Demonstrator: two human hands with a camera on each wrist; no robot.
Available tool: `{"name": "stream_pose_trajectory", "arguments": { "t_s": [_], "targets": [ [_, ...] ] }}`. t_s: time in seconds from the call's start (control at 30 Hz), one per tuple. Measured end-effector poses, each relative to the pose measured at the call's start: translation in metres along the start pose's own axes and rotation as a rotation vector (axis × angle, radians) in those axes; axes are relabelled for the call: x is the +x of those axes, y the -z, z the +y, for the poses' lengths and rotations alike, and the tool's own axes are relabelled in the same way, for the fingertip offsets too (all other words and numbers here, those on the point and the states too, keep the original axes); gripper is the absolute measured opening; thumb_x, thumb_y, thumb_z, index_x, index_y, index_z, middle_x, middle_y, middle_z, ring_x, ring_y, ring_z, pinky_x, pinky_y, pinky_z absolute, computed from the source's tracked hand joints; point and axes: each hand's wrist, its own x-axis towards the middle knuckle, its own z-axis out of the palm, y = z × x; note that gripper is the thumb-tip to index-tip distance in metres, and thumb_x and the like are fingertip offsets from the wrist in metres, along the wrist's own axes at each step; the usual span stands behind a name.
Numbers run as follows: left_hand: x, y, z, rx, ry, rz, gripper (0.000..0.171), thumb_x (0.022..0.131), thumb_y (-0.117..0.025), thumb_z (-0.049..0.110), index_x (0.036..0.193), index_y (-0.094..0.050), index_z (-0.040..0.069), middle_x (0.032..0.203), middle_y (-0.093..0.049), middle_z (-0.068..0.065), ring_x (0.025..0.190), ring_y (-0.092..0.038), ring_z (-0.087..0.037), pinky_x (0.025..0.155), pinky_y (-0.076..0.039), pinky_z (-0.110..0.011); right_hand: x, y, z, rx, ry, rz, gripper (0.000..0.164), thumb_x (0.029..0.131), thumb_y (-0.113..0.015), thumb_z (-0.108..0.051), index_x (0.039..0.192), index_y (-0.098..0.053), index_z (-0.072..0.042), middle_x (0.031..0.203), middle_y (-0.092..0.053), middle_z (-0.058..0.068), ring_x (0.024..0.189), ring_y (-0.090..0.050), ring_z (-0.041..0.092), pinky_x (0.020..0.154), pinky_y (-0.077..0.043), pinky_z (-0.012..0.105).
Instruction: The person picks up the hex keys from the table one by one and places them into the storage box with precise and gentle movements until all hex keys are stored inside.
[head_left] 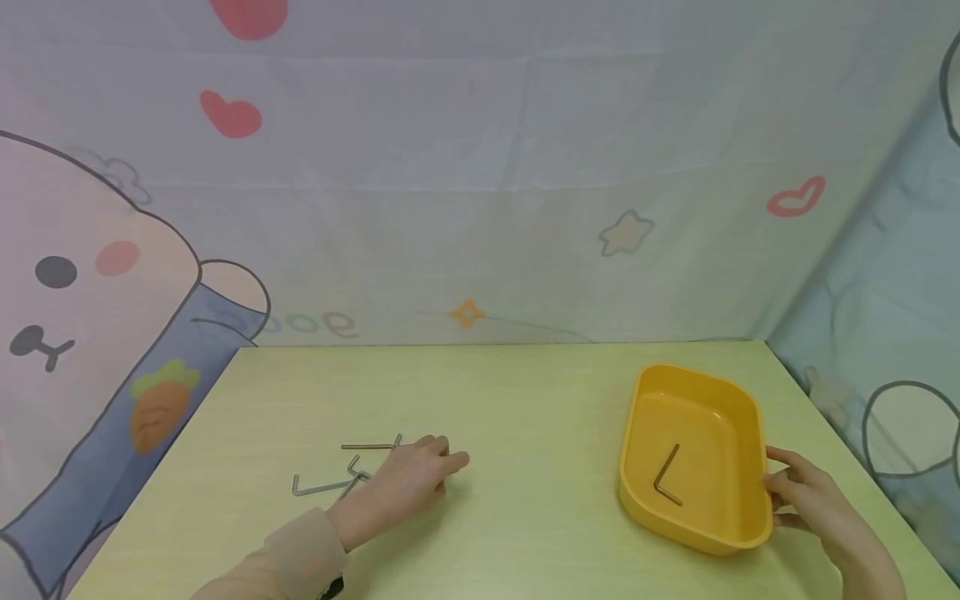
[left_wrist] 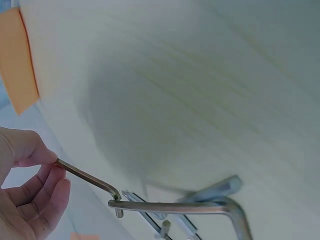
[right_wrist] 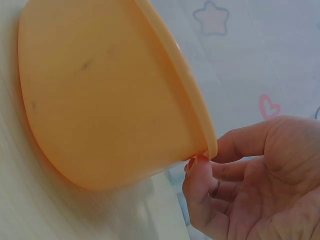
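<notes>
My left hand (head_left: 408, 475) is low over the left part of the table. Its thumb and finger pinch one end of a bronze hex key (left_wrist: 87, 178) in the left wrist view; my hand hides that key in the head view. Beside the hand lie several loose hex keys, including a bronze one (head_left: 367, 447) and a silver one (head_left: 322, 487). At the right, my right hand (head_left: 813, 496) pinches the rim of a yellow plastic tray (head_left: 693, 542) between thumb and finger, as the right wrist view shows. A bronze hex key (head_left: 660, 482) rests inside the tray.
The pale yellow-green table (head_left: 517, 408) ends at the back against a cloth backdrop (head_left: 465, 167) printed with hearts and a cartoon bear. Another patterned cloth (head_left: 892, 292) hangs along the right side. Near the left hand, the loose keys partly overlap.
</notes>
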Motion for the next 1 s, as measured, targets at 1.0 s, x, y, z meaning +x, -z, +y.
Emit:
{"name": "stream_pose_trajectory", "arguments": {
  "t_s": [1.0],
  "targets": [
    [0.044, 0.015, 0.023, 0.01, -0.086, 0.018, 0.039, 0.073, -0.066, -0.006, 0.103, -0.065, 0.02, 0.078, -0.057, 0.002, 0.067, -0.048, -0.009, 0.049, -0.029, -0.013, 0.002, 0.001, 0.002, 0.0, -0.01, 0.0, 0.059, 0.102, -0.037, -0.018, 0.145, -0.011, 0.013, 0.086, -0.053, -0.002, 0.073, -0.057, 0.007, 0.069, -0.056, 0.027]
  ]
}}
